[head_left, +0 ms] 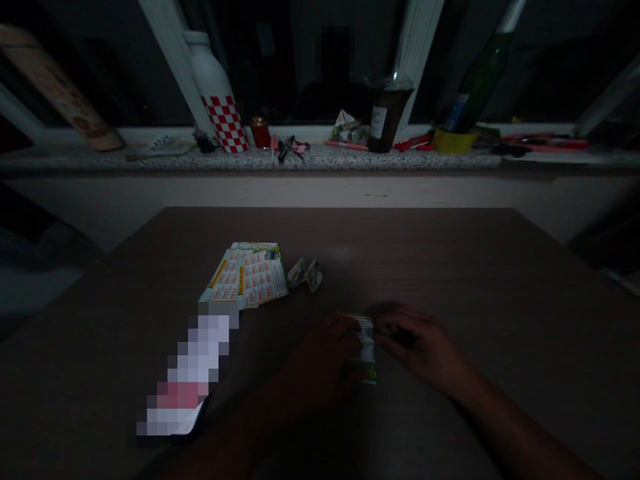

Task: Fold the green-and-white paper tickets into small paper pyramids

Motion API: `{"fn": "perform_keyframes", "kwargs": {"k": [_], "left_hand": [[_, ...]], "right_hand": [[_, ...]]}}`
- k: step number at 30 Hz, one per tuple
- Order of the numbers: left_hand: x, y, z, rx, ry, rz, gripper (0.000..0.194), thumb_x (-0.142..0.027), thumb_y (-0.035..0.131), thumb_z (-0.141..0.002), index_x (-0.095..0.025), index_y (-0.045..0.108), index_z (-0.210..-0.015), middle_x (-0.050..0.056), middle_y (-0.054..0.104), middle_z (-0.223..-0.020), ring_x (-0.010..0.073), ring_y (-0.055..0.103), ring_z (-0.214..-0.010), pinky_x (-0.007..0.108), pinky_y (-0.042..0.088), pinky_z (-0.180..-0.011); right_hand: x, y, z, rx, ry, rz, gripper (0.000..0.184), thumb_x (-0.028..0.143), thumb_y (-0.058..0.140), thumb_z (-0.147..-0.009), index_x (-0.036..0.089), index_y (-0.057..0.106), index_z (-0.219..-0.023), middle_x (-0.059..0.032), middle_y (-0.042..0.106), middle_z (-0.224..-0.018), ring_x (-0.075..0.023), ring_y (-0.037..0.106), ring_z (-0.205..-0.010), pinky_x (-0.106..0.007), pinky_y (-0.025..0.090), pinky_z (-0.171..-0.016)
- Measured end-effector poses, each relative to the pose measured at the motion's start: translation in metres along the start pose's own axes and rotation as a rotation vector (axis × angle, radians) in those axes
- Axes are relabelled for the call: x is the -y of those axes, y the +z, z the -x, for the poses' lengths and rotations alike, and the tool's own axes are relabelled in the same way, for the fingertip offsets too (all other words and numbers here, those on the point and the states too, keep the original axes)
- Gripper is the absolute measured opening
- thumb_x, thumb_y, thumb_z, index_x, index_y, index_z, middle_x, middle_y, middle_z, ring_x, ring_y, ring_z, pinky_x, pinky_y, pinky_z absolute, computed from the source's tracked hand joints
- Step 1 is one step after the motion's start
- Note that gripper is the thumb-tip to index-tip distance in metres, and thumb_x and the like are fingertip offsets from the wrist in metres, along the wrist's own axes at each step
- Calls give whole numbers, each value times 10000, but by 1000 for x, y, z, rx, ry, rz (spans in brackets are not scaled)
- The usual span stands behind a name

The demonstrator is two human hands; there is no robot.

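Two bare hands, the left hand and the right hand, flank a small printed paper slip on a dark, wood-grained counter, seen from the head camera. The left hand lies over the left part of the paper slip, its fingers bent across the print; the right hand curls at the right edge, thumb and forefinger turned toward the paper. Dim light and blur make it impossible to say for certain whether either hand's fingers pinch the paper slip or merely rest beside it. Beyond the paper slip and to its left sits a folded paper piece, pinched at its middle like a bow, next to a fanned stack of printed sheets. Well to the left of the paper slip lies a lit phone, its screen pixelated. Far beyond the paper slip, a speckled windowsill carries a red-checked white bottle, a lidded dark cup and a green bottle.
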State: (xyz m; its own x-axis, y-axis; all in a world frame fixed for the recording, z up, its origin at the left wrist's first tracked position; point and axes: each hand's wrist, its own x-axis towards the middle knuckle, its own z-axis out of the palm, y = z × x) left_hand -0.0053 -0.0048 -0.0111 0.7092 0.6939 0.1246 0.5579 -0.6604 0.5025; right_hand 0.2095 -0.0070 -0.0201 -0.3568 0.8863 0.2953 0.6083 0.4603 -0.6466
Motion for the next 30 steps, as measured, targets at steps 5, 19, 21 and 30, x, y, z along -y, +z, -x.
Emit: {"fn": "perform_keyframes", "kwargs": {"k": [5,19,21,30], "left_hand": [[0,-5,1,40,-18,22,414,-352,737,-702,-205,600,-1063,67,537,-1256,253,457,-1179,412,361,-1028],[5,-5,-1,18,43,38,323,-258,698,-743,-194,618,-1049,68,556,-1236,231,477,-1160,388,386,-1005],[3,-3,-1,-23,44,40,335,-207,688,-741,-194,599,-1063,62,556,-1228,214,488,-1141,368,402,-990],[1,2,-2,-461,-174,-2,390,-210,546,-848,-204,449,-1226,104,485,-1231,241,457,-1165,429,414,-987]], "right_hand": [[-9,5,0,31,16,211,314,175,534,-872,197,585,-1182,-126,570,-1247,-281,503,-1144,-481,411,-953],[1,11,0,-32,91,-35,256,157,641,-779,215,623,-1027,-69,682,-956,-235,627,-925,-402,499,-832],[1,14,1,-85,121,-63,256,151,652,-758,220,628,-1004,-55,694,-907,-223,651,-855,-373,525,-771],[8,12,6,-367,71,-176,265,206,665,-778,224,601,-1034,-29,725,-846,-173,698,-743,-272,569,-688]]}}
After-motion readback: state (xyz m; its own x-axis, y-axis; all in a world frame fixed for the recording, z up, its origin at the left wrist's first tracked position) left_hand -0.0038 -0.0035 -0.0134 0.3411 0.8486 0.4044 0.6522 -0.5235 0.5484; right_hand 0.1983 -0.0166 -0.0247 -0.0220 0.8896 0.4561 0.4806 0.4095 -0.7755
